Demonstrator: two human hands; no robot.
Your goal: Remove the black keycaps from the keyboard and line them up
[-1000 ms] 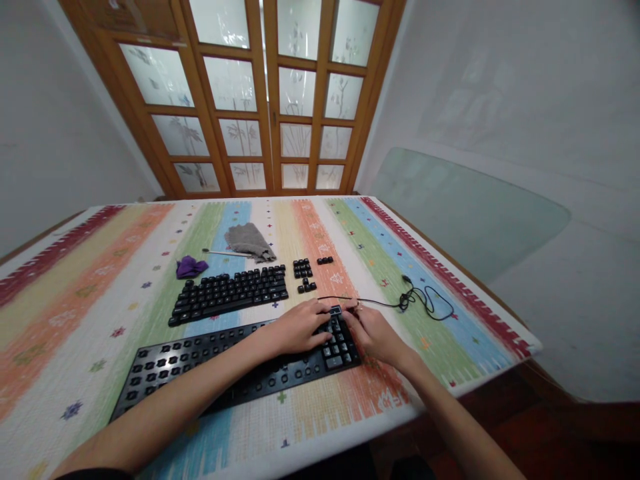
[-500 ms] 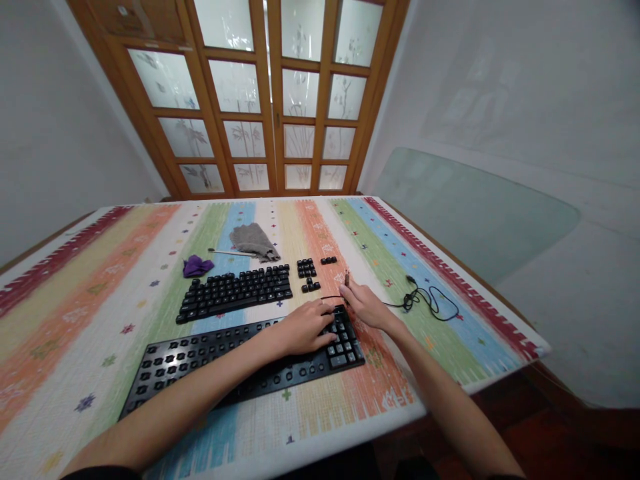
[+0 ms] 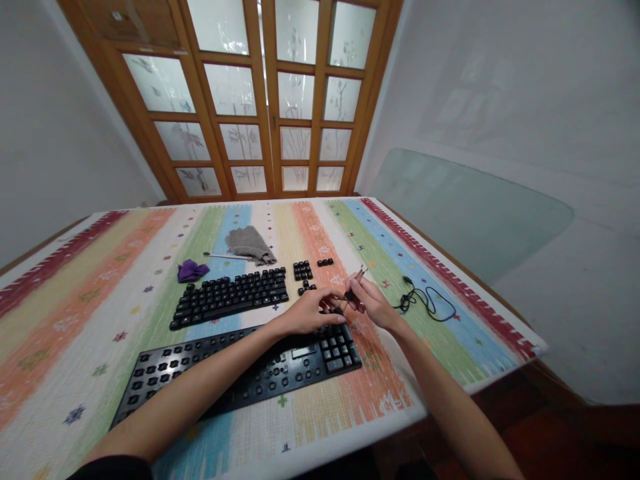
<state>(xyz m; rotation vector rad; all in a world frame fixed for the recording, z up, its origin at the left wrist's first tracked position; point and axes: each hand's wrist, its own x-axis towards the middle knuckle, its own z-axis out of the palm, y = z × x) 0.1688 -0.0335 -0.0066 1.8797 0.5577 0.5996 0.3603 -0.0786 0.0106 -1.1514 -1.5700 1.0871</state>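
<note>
The black keyboard (image 3: 235,380) lies angled in front of me, most of its key positions bare, with keycaps still on the number pad (image 3: 339,348) at its right end. Over its upper right corner, my right hand (image 3: 373,303) pinches a slim brownish two-pronged tool (image 3: 363,269) whose tips point up. A small black piece that looks like a keycap (image 3: 349,295) shows at the fingers of that hand. My left hand (image 3: 313,312) is beside it, thumb and fingers apart and curved, fingertips close to the black piece; whether they touch it I cannot tell.
Behind the keyboard sits a large block of loose keycaps (image 3: 233,293), with smaller groups (image 3: 303,270) to its right. A purple cloth (image 3: 193,270), a grey cloth (image 3: 250,243) and a thin brush (image 3: 225,256) lie farther back. A black cable (image 3: 430,301) coils at right.
My right hand has lifted slightly and turned, bringing a small black piece into view at its fingers. My left hand has come up off the number pad towards it.
</note>
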